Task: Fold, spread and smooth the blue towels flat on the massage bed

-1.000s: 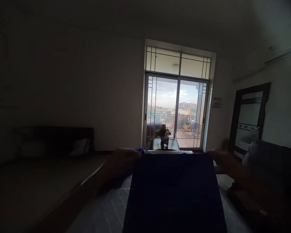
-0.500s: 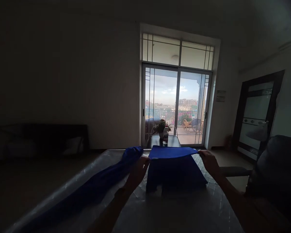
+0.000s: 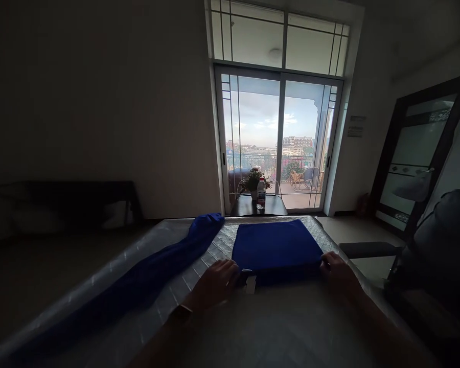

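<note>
A folded blue cloth [image 3: 276, 243] lies nearly flat as a neat block on a quilted, plastic-looking cover [image 3: 168, 306], with a small white tag [image 3: 251, 284] showing at its near edge. My left hand [image 3: 217, 280] has its fingers curled on the near left corner of this cloth. At the near right corner, my right hand [image 3: 335, 271] pinches the edge between thumb and fingers. To the left stretches a second blue cloth [image 3: 149, 276], long and loosely bunched, touched by neither hand. Dim light hides whether the folded piece is a garment.
Beyond the far edge, a small dark table [image 3: 276, 206] carries a plastic bottle [image 3: 260, 194] and a potted plant [image 3: 253, 180]. Behind it are sliding glass doors [image 3: 280, 138]. A dark armchair [image 3: 437, 245] stands to the right.
Both hands have come down and nearer with the cloth's raised edge. The upper layer, held up at the far side before, now lies folded over toward me. The view has tilted down.
</note>
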